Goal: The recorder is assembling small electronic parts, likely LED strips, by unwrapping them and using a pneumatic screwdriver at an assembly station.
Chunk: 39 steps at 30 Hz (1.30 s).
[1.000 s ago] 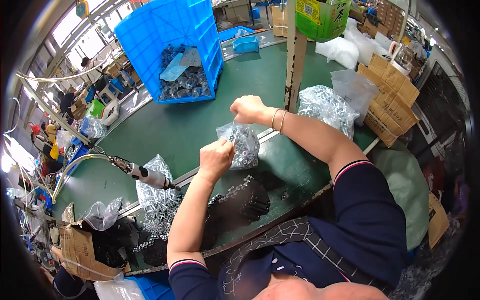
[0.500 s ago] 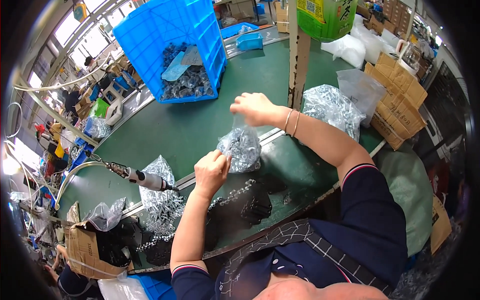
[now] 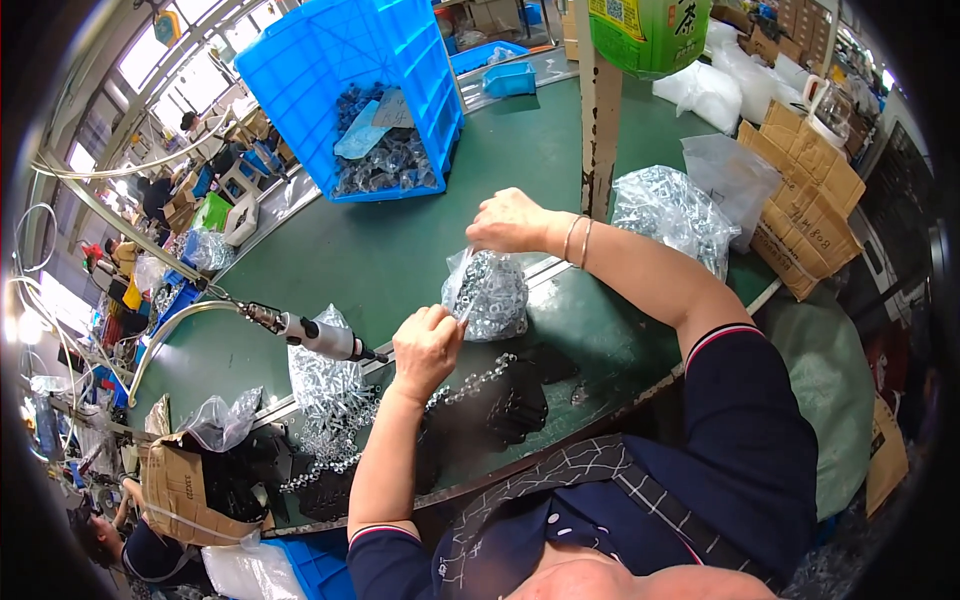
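Observation:
A clear plastic bag full of metal nuts (image 3: 495, 298) rests on the green bench in front of me. My left hand (image 3: 427, 345) is closed on the near left part of the bag's mouth. Above it, my right hand (image 3: 508, 220) pinches the far side of the mouth, so the plastic is pulled taut between both hands. Loose nuts (image 3: 470, 385) trail across the near bench strip beside several black parts (image 3: 515, 405). To the left lies an open bag of screws (image 3: 328, 375) spilling out, with a hanging power screwdriver (image 3: 325, 338) over it.
A big blue crate (image 3: 400, 100) of dark parts stands at the far side. Right of the painted post (image 3: 600, 140) lie another bag of hardware (image 3: 672, 215) and flattened cardboard (image 3: 800, 200). An open carton (image 3: 180, 490) sits at the left near corner. Another person (image 3: 140, 545) is beyond it.
My right hand has shifted slightly down and stays on the bag's mouth. The plastic between my hands looks tighter. The whole view has shifted a little.

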Motion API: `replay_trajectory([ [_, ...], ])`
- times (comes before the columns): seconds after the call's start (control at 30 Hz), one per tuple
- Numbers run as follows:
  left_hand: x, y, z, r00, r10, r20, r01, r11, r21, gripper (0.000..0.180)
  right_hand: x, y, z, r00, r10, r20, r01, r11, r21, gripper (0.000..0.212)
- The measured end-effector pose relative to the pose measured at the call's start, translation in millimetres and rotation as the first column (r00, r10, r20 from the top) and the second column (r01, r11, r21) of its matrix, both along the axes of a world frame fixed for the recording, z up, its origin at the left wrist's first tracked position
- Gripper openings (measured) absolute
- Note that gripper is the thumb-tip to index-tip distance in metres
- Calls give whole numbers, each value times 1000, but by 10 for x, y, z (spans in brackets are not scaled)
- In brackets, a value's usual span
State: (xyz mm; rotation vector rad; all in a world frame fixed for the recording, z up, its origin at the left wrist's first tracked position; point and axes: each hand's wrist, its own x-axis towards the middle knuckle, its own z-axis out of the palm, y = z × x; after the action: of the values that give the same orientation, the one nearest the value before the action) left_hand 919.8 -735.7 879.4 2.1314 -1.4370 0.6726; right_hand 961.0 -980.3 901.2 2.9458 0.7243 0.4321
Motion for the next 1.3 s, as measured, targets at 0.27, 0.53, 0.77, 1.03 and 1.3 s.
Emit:
replay_trajectory([
  [0.27,125,-232,-291,198,-233,-952,-456,838,-300,36,-159,-115,-144,707,-14,-707,587,569,576,32],
  [0.53,1146,-658,139,553,-341,-760,-472,623,-624,36,174,135,-332,896,257,-361,438,-389,810,28],
  [0.77,1211,-750,225,793,-209,-572,-80,896,-438,33,-378,106,-696,919,244,-309,365,-237,900,26],
  [1.03,737,-712,-259,934,-66,-351,154,961,230,15,-865,-156,-1288,755,-145,-640,581,599,550,35],
  [1.3,1606,-176,-1417,271,430,-861,-682,717,143,34,298,-595,-1606,779,-338,-528,594,127,794,59],
])
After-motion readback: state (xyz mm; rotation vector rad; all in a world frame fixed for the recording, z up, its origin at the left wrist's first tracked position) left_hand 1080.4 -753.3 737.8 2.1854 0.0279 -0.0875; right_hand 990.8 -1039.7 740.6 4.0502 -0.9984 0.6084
